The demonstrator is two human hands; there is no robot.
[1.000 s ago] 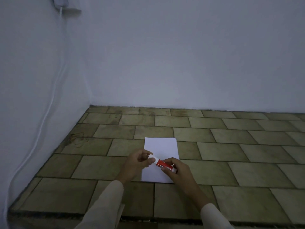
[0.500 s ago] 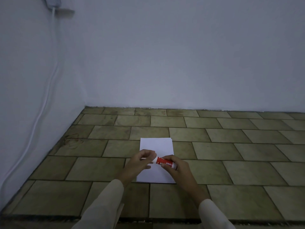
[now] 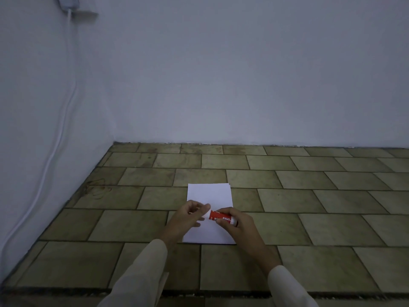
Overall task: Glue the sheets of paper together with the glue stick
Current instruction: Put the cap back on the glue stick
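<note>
White sheets of paper lie stacked on the tiled floor, their far edges slightly offset. Above the stack I hold a red glue stick lying sideways. My right hand grips its red body. My left hand pinches the stick's white cap end between thumb and fingers. Both hands hover over the near half of the paper and hide part of it.
White walls meet in a corner at the far left. A white cable hangs down the left wall from a fitting at the top. A step edge runs across the floor near my sleeves.
My left hand has closed in on the cap end of the glue stick, which it was only touching with fingertips before. The view shifted slightly; the paper has not moved.
</note>
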